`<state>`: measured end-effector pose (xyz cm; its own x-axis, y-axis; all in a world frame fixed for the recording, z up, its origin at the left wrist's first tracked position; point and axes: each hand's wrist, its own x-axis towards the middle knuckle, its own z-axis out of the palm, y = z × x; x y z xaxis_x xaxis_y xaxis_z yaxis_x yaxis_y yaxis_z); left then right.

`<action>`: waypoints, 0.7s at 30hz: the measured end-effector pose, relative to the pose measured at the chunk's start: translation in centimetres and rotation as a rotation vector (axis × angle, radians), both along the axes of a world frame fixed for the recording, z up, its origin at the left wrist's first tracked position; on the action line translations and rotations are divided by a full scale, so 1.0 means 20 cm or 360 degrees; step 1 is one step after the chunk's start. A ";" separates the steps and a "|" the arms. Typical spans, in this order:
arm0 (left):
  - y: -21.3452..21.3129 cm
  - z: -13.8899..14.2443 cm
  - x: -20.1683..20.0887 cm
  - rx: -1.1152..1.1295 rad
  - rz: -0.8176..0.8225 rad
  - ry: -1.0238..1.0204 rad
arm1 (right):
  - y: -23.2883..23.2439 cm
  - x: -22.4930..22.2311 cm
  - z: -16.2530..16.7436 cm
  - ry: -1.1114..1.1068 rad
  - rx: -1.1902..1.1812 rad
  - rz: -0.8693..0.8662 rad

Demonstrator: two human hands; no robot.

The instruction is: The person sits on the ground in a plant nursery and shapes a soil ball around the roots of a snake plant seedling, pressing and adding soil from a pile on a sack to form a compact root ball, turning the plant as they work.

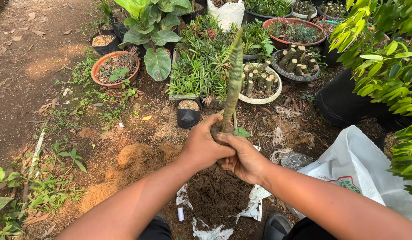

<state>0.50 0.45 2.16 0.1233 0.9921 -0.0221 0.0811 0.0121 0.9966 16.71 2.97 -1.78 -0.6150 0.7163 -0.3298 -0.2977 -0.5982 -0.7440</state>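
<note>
1. Head view: the left hand (201, 144) and the right hand (245, 158) meet just above a heap of dark soil (217, 195), both closed around the base of a single snake plant leaf (234, 78).
2. The left hand grips from the left and on top, fingers curled tight round the earthy root clump (217, 130) at the leaf's foot. The right hand lies just below and to the right, its thumb pressed across the left hand's fingers and its own fingers wrapped under the clump. The two hands touch.
3. The leaf rises nearly upright from the hands, leaning slightly right, its tip level with the pots behind it.
4. It is one long, narrow, stiff blade, mottled green with paler cross-bands, narrowing to a point. The clump at the base is brown; how much root it carries is probably hidden inside the fists.
5. The soil heap lies on a torn white sheet (255, 200) on the ground, directly under the hands.
6. A white sack (357, 164) lies to the right, near the right forearm.
7. Beyond the leaf stand a small black grow bag (188, 116), a white bowl of cut stems (259, 86) and a terracotta pot (115, 69), all well apart from the hands.
8. Tan coconut fibre (135, 158) lies on the ground left of the left forearm.
</note>
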 end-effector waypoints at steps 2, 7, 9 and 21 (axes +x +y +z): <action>0.00 0.01 0.00 0.0119 0.0036 0.0122 | 0.00 -0.01 0.01 -0.0042 0.0041 -0.0025; -0.03 0.07 -0.01 0.0298 0.0120 0.0419 | 0.03 -0.01 0.03 -0.0079 0.0128 0.0031; -0.02 0.09 0.00 0.0373 0.0197 0.0626 | 0.04 0.01 0.03 -0.0019 0.0171 0.0079; 0.03 0.04 -0.12 0.0312 -0.0758 -0.0553 | 0.19 0.17 0.03 -0.0083 -0.0139 0.0613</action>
<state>-1.88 1.09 2.90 0.5208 0.8078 0.2761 -0.2971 -0.1317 0.9457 20.10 6.78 -1.28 -0.8139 0.4044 -0.4172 -0.0025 -0.7204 -0.6935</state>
